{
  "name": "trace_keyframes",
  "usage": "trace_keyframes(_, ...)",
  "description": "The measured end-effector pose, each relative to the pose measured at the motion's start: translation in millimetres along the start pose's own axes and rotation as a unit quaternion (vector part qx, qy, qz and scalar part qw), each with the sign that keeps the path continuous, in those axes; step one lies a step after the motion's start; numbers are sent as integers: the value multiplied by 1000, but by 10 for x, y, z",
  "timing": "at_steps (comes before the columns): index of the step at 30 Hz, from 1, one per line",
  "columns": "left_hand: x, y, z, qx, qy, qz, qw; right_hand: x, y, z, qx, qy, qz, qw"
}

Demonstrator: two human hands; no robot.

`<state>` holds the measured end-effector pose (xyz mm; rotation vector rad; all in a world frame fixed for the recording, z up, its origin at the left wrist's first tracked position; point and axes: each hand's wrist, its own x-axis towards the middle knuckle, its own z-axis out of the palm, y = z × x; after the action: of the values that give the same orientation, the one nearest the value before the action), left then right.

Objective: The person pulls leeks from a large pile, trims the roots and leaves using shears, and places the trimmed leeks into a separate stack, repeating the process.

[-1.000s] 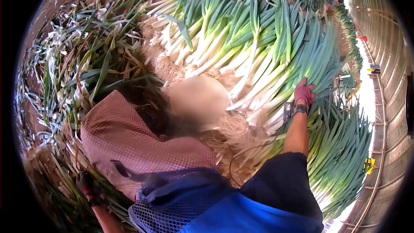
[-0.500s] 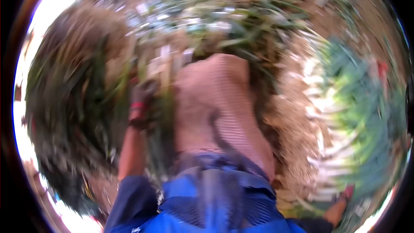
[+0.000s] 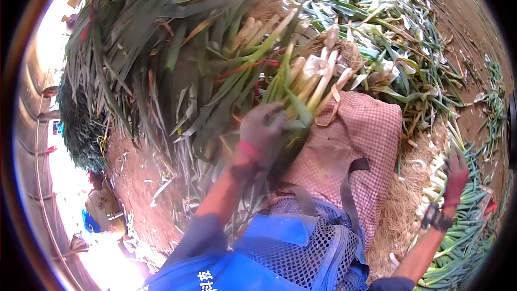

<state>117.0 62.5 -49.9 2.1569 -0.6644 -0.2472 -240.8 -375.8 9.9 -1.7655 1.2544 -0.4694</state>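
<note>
My left hand (image 3: 263,125), in a dirty glove with a red cuff, has its fingers curled round the green leaves of some leeks (image 3: 295,109). Their pale stems and roots point up and away, near the top edge of a pink checked cushion (image 3: 344,145) in front of me. My right hand (image 3: 456,175), gloved and wearing a dark wrist strap, is at the right over a row of white-stemmed leeks (image 3: 458,248). Its fingers are stretched out and somewhat apart, with nothing visible in them.
A large heap of untrimmed leeks (image 3: 177,37) fills the upper left. Loose leaves and peelings (image 3: 388,37) lie beyond the cushion. Cut roots (image 3: 398,221) cover the ground on its right. A blue mesh vest (image 3: 301,242) covers my front. Bare soil (image 3: 140,183) shows at left.
The view has swung and become sharper. My left hand now has leeks at its fingers beside the cushion, and my right hand has reached farther forward along the row.
</note>
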Motion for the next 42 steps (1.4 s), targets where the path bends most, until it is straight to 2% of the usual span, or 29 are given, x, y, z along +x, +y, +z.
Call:
trace_keyframes(1,85,-132,-35,3,25,-46,999,-4,-418,534,-4,-22,-28,999)
trace_keyframes(2,188,-233,-69,5,49,-90,995,80,-508,867,9,-92,-76,993)
trace_keyframes(3,303,-304,-104,7,52,-91,994,-2,-811,1223,6,-144,-93,985)
trace_keyframes(5,577,-423,-159,141,84,-75,984,-173,-1102,1823,-79,-165,-213,960)
trace_keyframes(6,728,-475,-163,143,85,-73,983,-309,-1257,2046,-68,-174,-272,944)
trace_keyframes(8,1005,-584,-159,358,110,15,927,-525,-1333,2356,-52,-205,-269,940)
trace_keyframes(9,1137,-633,-173,360,109,17,926,-636,-1341,2455,-24,-247,-258,934)
trace_keyframes(10,1266,-687,-185,435,59,-17,898,-713,-1319,2512,4,-288,-246,925)
trace_keyframes(11,1361,-720,-197,506,8,-50,861,-774,-1263,2537,5,-285,-245,927)
trace_keyframes(12,1433,-752,-228,507,7,-46,860,-836,-1202,2548,4,-288,-254,923)
trace_keyframes(14,1540,-745,-342,476,-82,-89,871,-885,-1116,2540,6,-288,-262,921)
trace_keyframes(15,1540,-746,-382,479,-84,-85,870,-891,-1068,2518,7,-293,-234,927)
trace_keyframes(17,1418,-622,-480,257,-97,-169,947,-888,-1019,2542,9,-296,-205,933)
trace_keyframes(18,1326,-612,-523,259,-97,-169,946,-876,-1012,2577,12,-281,-232,931)
trace_keyframes(19,1200,-619,-569,65,-129,-172,974,-861,-1017,2615,14,-267,-259,928)
trace_keyframes(20,1051,-531,-613,-132,-154,-169,965,-873,-1165,2634,15,-270,-259,927)
trace_keyframes(22,711,-160,-730,-165,-223,-238,931,-939,-1518,2721,30,-343,-208,916)
trace_keyframes(24,358,66,-625,-184,-239,-200,932,-1001,-1578,2981,39,-387,-195,900)
trace_keyframes(26,72,-40,-530,-213,-255,-218,918,-1076,-1686,3244,-82,-357,-357,859)
trace_keyframes(27,-29,-94,-508,-243,-277,-230,901,-1092,-1750,3373,-81,-361,-358,857)
trace_keyframes(28,-84,-88,-520,-242,-272,-231,902,-1078,-1830,3512,-115,-371,-370,844)
trace_keyframes(30,-159,-56,-574,-131,-170,-248,945,-1017,-1964,3803,-144,-383,-383,828)
trace_keyframes(31,-106,122,-721,-89,-188,-302,930,-953,-2031,3969,-171,-379,-386,824)
trace_keyframes(34,-255,13,-943,-62,-130,-253,957,-815,-2088,4439,-207,-370,-404,810)
trace_keyframes(36,-370,-118,-1023,-44,-107,-262,958,-758,-2061,4719,-217,-358,-419,805)
trace_keyframes(38,-522,-166,-1098,-104,-66,-297,947,-737,-1967,4977,-227,-386,-358,820)
trace_keyframes(39,-656,-359,-1093,-98,-68,-291,949,-669,-1926,5092,-270,-465,-339,772)
trace_keyframes(40,-715,-446,-1094,-99,-66,-291,949,-731,-1934,5076,-270,-465,-340,771)
trace_keyframes(42,-777,-579,-1063,-63,-115,-315,940,-994,-1900,4870,-175,-498,-414,741)
